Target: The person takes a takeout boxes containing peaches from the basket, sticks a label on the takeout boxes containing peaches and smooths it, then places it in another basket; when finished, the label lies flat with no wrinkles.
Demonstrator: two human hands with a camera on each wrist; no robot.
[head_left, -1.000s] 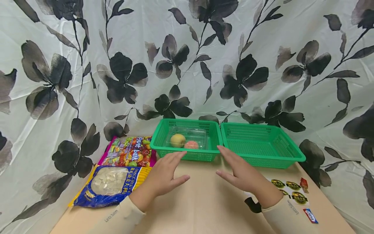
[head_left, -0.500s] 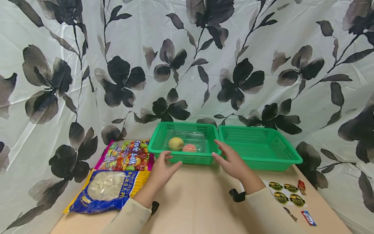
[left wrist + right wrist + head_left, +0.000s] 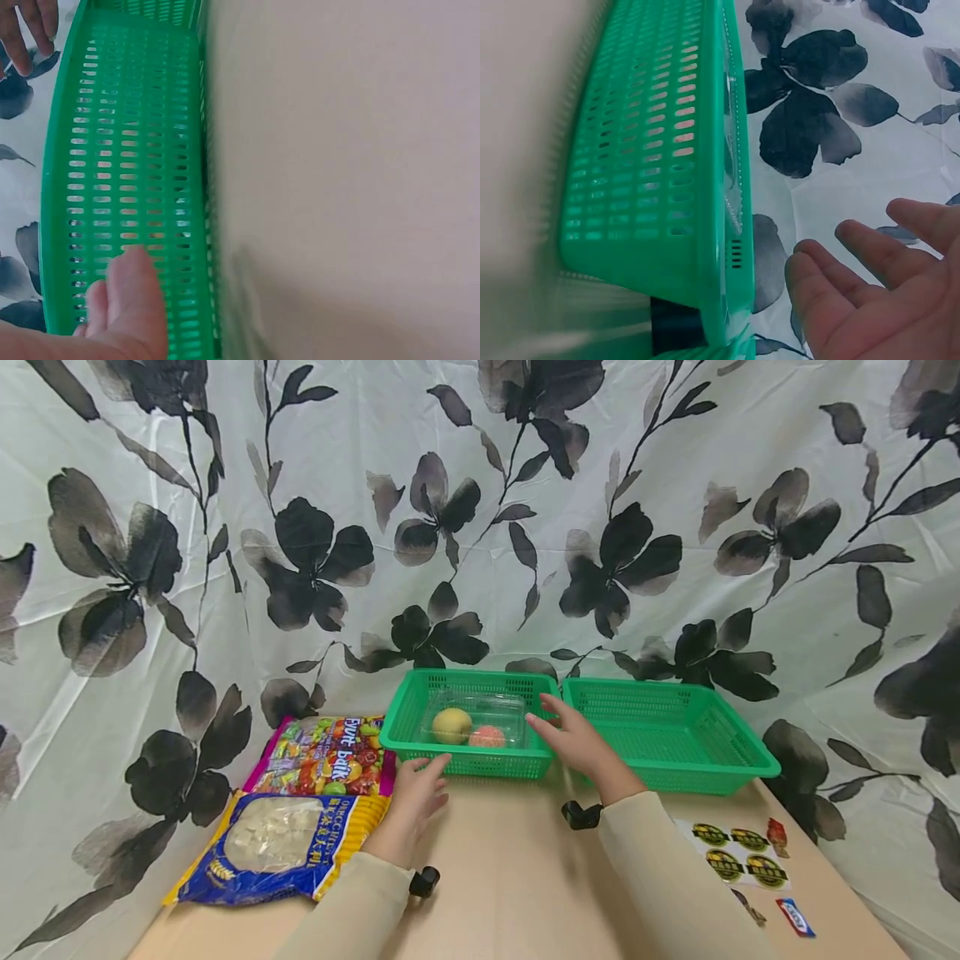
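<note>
My right hand hovers at the right front corner of the left green basket, fingers spread and nothing held. In the right wrist view, that hand is beside the basket's rim, apart from it. My left hand is at the basket's front left side; in the left wrist view its thumb lies before the slotted wall, contact unclear. Inside the basket sits a clear plastic box with a yellow round item and a pink round item.
A second green basket stands right of the first. At left lie a fruit candy bag and a blue-and-yellow pasta bag. A sticker sheet and a small blue-red packet lie at right. Floral cloth hangs behind.
My right hand has moved forward and left to the left basket's right corner. My left hand has turned and shifted slightly left by the basket's front. The baskets and bags look unmoved.
</note>
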